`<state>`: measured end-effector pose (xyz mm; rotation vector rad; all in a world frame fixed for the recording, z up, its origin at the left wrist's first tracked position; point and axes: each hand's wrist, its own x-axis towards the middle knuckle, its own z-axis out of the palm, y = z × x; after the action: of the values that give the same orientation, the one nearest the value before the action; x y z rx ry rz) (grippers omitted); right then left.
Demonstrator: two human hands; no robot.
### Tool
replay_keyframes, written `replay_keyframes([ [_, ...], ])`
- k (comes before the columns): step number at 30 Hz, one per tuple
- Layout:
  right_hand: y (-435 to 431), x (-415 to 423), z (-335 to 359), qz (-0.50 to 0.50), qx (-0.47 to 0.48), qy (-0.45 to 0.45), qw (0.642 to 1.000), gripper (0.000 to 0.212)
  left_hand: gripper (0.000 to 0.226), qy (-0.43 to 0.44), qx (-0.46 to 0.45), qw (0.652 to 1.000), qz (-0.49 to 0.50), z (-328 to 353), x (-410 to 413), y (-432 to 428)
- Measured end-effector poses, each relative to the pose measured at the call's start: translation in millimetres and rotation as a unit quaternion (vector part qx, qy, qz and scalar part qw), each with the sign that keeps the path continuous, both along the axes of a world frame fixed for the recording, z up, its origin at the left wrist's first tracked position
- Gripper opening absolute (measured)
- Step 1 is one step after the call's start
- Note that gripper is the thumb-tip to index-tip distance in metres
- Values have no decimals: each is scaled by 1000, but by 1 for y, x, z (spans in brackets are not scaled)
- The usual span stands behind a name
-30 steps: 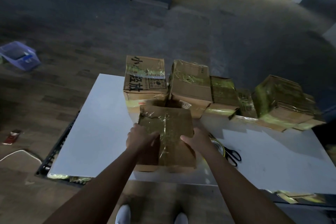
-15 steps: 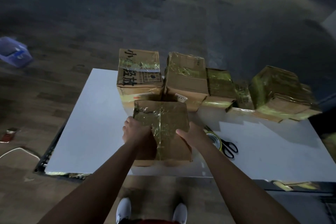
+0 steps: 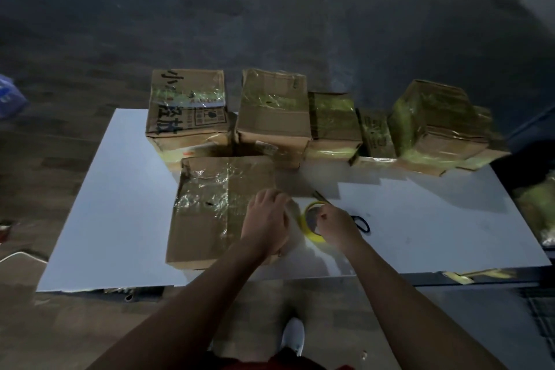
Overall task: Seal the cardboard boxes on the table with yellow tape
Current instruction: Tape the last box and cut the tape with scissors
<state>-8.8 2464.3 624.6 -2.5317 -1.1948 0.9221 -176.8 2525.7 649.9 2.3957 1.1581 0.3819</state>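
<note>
Now that both hands have left the sides of the cardboard box at the table's near edge, the right hand grasps the yellow tape roll just beside it and the left hand rests on the box's top, its grip unclear, so taping seems next.

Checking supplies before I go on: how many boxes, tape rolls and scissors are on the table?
Cardboard boxes: 6 plainly seen; stacking may hide more
Yellow tape roll: 1
Scissors: 1
Total: 8
</note>
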Motion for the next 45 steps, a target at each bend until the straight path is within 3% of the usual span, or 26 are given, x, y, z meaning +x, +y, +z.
replay_keyframes([
  [3,-10,13,-9,-25,13,-65,997,18,41,-12,31,999,12,-6,12,-6],
  [5,-13,20,-12,-47,5,-87,995,28,42,-17,34,999,18,-9,15,-8],
  [9,-6,29,-24,-47,-16,-41,998,49,32,-31,12,998,47,-7,13,-10],
  [11,1,30,-28,-28,-37,-38,998,45,18,-34,9,997,71,-2,12,-11],
  [15,12,29,-27,-13,-48,-47,998,30,15,-47,-3,995,87,3,6,-5],
  [19,21,26,-7,-49,66,5,997,11,11,-117,-72,976,171,10,5,7],
  [23,23,22,26,-33,204,48,977,16,16,-196,-135,944,229,25,-1,28],
  [27,32,7,52,55,243,35,968,23,21,-262,-147,944,139,50,-10,46],
  [32,51,-25,69,113,267,14,957,23,26,-248,-180,952,11,58,-30,60],
  [37,65,-50,73,131,263,4,956,8,24,-246,-117,962,-21,64,-64,62],
  [40,71,-63,75,126,248,7,961,14,26,-201,-83,976,-22,64,-82,62],
  [45,80,-77,76,110,197,12,974,5,26,-200,-52,978,-33,54,-104,62],
])
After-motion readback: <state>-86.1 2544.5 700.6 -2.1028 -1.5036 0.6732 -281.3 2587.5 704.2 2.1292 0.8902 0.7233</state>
